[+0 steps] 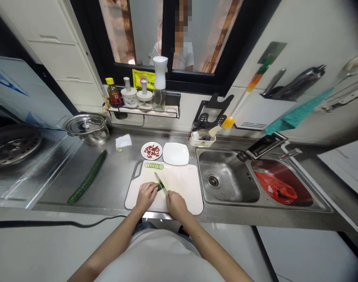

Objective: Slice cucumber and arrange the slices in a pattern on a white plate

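A white cutting board (181, 184) with a dark rim lies on the steel counter in front of me. My left hand (147, 194) is closed on a short piece of cucumber (160, 187), mostly hidden by the fingers. Wrapped round a knife handle is my right hand (176, 203); the knife (160, 181) has its blade against the cucumber piece, tip pointing away and left. A row of several cucumber slices (154, 166) lies along the board's far edge. Beyond it stand a plate of chopped red pieces (151, 151) and a white square plate (176, 153).
A whole cucumber (87, 178) rests on the counter at left, before a lidded steel pot (89, 129). On the right is a double sink (228, 176) with a black faucet (261, 147) and a red bag (275, 188). A condiment shelf (143, 111) hangs below the window.
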{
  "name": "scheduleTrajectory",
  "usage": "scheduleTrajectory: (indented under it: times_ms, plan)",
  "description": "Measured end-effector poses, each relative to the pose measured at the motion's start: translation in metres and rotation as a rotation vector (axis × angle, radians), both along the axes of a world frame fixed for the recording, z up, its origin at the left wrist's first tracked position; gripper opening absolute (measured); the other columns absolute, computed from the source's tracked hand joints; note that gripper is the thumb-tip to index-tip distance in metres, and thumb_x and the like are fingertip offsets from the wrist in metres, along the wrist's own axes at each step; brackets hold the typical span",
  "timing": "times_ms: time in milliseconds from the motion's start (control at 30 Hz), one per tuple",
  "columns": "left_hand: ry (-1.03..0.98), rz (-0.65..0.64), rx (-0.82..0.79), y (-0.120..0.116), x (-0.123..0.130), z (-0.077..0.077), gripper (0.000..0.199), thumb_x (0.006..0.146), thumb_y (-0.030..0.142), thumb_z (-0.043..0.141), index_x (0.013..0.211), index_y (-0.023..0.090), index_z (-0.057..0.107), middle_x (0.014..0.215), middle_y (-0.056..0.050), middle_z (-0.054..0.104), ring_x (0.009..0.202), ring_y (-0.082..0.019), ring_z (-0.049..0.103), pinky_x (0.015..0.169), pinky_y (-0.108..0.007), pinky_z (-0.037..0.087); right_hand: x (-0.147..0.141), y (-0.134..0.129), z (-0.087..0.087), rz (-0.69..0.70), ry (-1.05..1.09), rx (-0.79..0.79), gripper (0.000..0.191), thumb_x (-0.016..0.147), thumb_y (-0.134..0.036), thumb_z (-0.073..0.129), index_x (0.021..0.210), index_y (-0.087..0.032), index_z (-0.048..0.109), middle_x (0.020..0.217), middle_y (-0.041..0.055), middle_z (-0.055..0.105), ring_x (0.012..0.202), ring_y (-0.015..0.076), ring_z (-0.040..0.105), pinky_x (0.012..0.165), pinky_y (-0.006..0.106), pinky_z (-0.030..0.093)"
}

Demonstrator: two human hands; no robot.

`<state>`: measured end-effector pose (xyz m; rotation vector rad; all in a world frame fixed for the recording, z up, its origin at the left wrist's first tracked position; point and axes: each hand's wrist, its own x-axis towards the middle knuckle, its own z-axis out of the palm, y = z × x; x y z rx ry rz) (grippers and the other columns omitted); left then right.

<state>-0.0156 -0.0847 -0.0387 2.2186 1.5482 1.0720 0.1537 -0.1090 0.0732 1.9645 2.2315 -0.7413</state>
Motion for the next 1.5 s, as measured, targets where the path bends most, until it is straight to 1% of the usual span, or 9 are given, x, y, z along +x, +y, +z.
scheduleTrajectory:
  times_ms: [167, 300, 633, 1000, 1333, 1500]
  plan:
    - [0.011, -0.013, 0.056, -0.001, 0.000, -0.001, 0.022, 0.090, 0.026, 0.051, 0.106, 0.024, 0.066, 0.100, -0.005, 0.066, 0.094, -0.017, 0.060, 0.085, -0.034, 0.045, 0.001, 0.003, 0.006, -0.052, 0.000, -0.016, 0.028, 0.095, -0.020, 0.033, 0.107, -0.013, 0.057, 0.098, 0.0128, 0.067, 0.092, 0.0196, 0.063, 0.073, 0.026, 0.040]
    - [0.029, -0.032, 0.060, -0.002, -0.001, 0.001, 0.022, 0.090, 0.025, 0.050, 0.104, 0.025, 0.068, 0.097, -0.005, 0.066, 0.090, -0.017, 0.060, 0.081, -0.034, 0.045, 0.002, 0.005, 0.008, -0.052, -0.008, -0.041, 0.028, 0.094, -0.019, 0.033, 0.109, -0.012, 0.056, 0.096, 0.0137, 0.068, 0.091, 0.0204, 0.064, 0.072, 0.026, 0.041]
    - [0.037, -0.040, 0.055, -0.001, -0.001, 0.003, 0.022, 0.091, 0.026, 0.051, 0.104, 0.025, 0.068, 0.094, -0.005, 0.067, 0.087, -0.017, 0.059, 0.080, -0.034, 0.044, -0.001, 0.002, 0.001, 0.005, -0.012, -0.032, 0.029, 0.093, -0.018, 0.032, 0.111, -0.013, 0.055, 0.098, 0.0136, 0.068, 0.091, 0.0211, 0.064, 0.073, 0.027, 0.042]
    - [0.024, -0.041, 0.071, -0.001, 0.000, 0.000, 0.021, 0.090, 0.026, 0.052, 0.103, 0.025, 0.069, 0.095, -0.005, 0.068, 0.088, -0.017, 0.059, 0.081, -0.034, 0.044, -0.004, 0.002, 0.011, 0.018, -0.031, -0.079, 0.030, 0.093, -0.015, 0.033, 0.113, -0.011, 0.055, 0.101, 0.0150, 0.068, 0.094, 0.0209, 0.063, 0.075, 0.027, 0.042]
    - [0.028, -0.054, 0.057, 0.000, -0.002, -0.005, 0.023, 0.091, 0.026, 0.051, 0.104, 0.025, 0.068, 0.100, -0.005, 0.069, 0.092, -0.017, 0.060, 0.083, -0.036, 0.045, 0.004, -0.008, 0.014, 0.056, -0.069, -0.143, 0.031, 0.090, -0.010, 0.033, 0.113, -0.010, 0.054, 0.097, 0.0165, 0.067, 0.094, 0.0213, 0.063, 0.074, 0.027, 0.041]
    - [0.024, -0.060, 0.051, 0.002, -0.002, -0.009, 0.024, 0.091, 0.027, 0.049, 0.105, 0.025, 0.069, 0.100, -0.005, 0.069, 0.093, -0.017, 0.060, 0.084, -0.036, 0.045, 0.008, -0.012, 0.012, 0.086, -0.068, -0.120, 0.034, 0.089, -0.007, 0.032, 0.114, -0.008, 0.054, 0.095, 0.0175, 0.067, 0.097, 0.0227, 0.062, 0.077, 0.028, 0.042]
